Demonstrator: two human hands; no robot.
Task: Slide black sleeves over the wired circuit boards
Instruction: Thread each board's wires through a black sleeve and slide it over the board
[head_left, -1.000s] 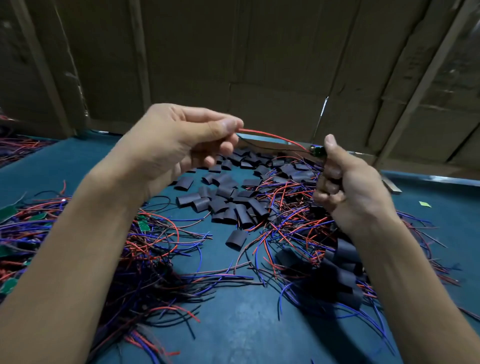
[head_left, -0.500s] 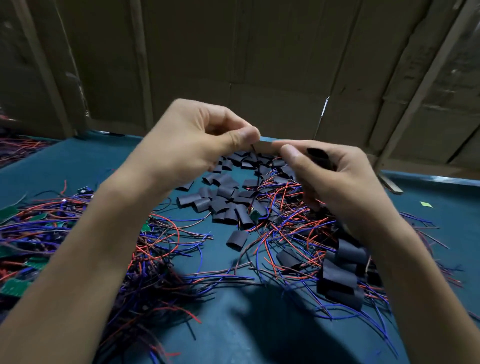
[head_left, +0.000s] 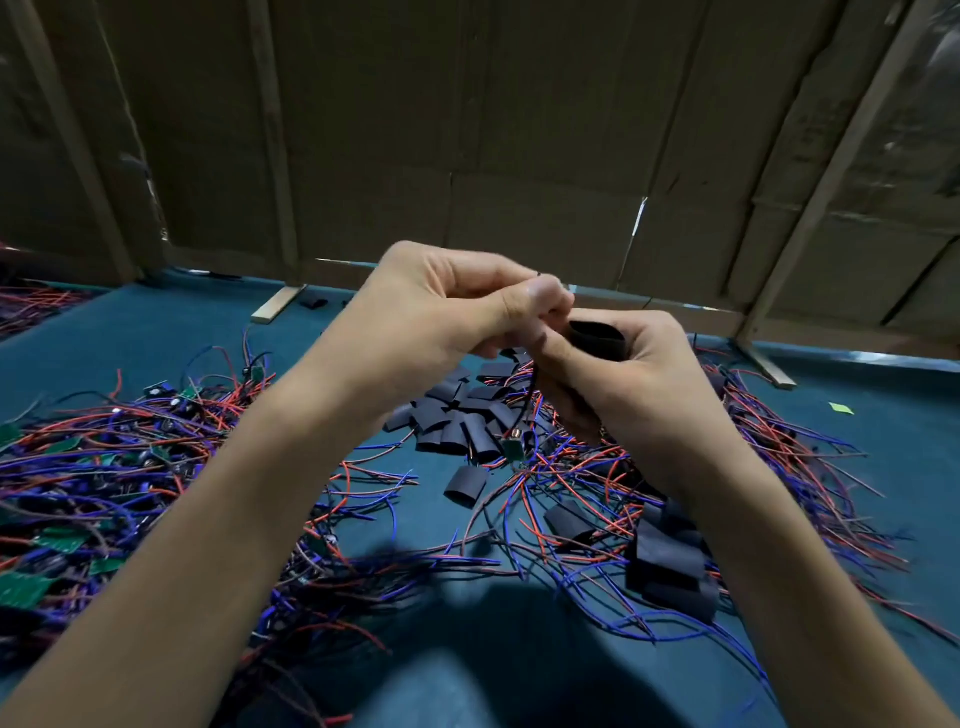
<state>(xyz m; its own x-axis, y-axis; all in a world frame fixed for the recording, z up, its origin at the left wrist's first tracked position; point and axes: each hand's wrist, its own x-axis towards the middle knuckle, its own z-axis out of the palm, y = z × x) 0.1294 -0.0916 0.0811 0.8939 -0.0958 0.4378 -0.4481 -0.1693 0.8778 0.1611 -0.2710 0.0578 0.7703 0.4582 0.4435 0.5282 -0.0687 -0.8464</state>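
- Black sleeve (head_left: 596, 339), short flattened tube, held up with open end facing upward.
- Small green circuit board (head_left: 512, 450) hanging below on red and dark wires (head_left: 531, 396).

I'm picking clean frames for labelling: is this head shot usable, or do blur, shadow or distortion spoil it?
Head view: dim light; a dark soft shadow on the table near the bottom edge; wide-angle bending of the wall battens; the left hand and right hand fairly sharp.
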